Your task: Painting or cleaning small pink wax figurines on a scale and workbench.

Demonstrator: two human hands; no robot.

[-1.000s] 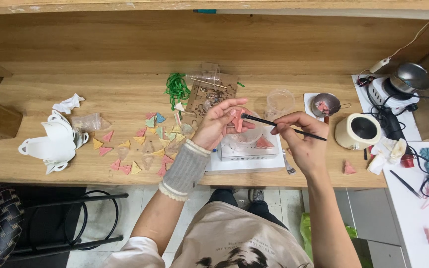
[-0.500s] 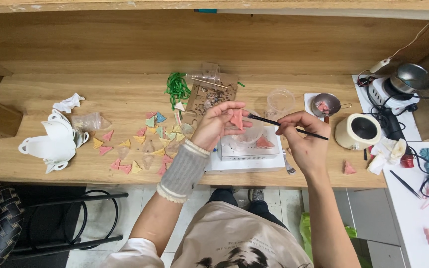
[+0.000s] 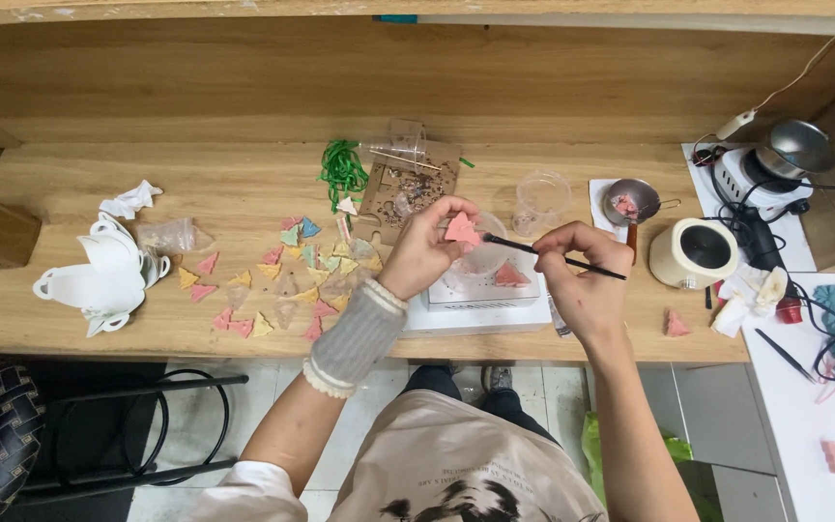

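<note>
Wooden counter point(image 3: 244, 116) littered with coloured triangles: left hand point(image 3: 424, 253) pinches a light, probably brittle pink triangular piece point(image 3: 460, 230) by its edges, right hand point(image 3: 582, 280) grips a thin brush point(image 3: 553, 257).

One head-worn camera looks steeply down, fairly near, onto the wooden desk point(image 3: 244, 184).

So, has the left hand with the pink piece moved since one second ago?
No. The left hand holds the pink piece at the same spot above the white block, as before.
</note>
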